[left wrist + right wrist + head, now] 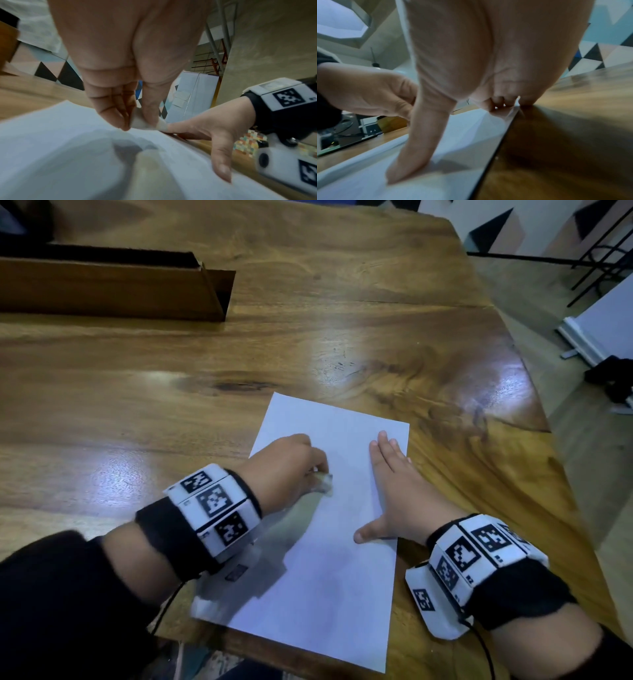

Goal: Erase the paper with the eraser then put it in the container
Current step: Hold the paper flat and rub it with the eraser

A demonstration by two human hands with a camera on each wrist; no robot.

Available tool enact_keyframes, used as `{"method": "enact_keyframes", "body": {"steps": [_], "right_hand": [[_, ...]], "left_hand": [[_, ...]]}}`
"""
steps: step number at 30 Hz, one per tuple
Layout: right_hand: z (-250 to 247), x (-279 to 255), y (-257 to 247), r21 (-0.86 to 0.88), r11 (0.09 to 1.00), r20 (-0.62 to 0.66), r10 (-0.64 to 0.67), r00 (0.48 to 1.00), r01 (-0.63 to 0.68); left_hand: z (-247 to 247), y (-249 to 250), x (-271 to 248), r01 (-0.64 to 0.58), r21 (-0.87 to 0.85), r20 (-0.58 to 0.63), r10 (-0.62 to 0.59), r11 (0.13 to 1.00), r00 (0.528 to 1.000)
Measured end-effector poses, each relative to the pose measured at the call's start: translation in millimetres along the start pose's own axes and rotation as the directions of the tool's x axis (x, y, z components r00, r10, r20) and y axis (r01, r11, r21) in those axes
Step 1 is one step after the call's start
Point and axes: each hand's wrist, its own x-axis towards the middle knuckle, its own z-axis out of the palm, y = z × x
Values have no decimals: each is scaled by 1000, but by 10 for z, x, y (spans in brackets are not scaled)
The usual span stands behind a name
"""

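Note:
A white sheet of paper (329, 559) lies near the front edge of the wooden table (171, 412). My left hand (291, 467) pinches a small whitish eraser (323, 482) and holds it against the sheet's upper middle; in the left wrist view the eraser (140, 122) sits between thumb and fingertips, touching the paper (60, 148). My right hand (394, 491) lies flat with straight fingers on the sheet's right edge, thumb spread onto the paper (462, 142). A brown cardboard box (113, 287) stands at the back left.
The table's right edge (534, 405) drops to the floor, where dark objects (613, 378) and black metal legs stand. Bare wood lies between the paper and the box.

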Motion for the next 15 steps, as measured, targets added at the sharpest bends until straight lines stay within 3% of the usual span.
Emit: {"method": "enact_keyframes", "body": {"steps": [6,9,12,15], "right_hand": [[-9,-28,20,24,999,-18,-21,1000,22],[2,-21,32,37,999,-30,-24,999,25],[8,-17,34,36,999,-28,-28,999,29],[-2,-42,34,25,999,-23,-33,999,34]], "left_hand": [[53,317,487,-31,38,-22,32,999,999],[86,334,429,-83,64,15,82,995,997],[197,241,70,-246,34,195,235,969,952],[225,179,-116,-240,-21,333,233,971,914]]}}
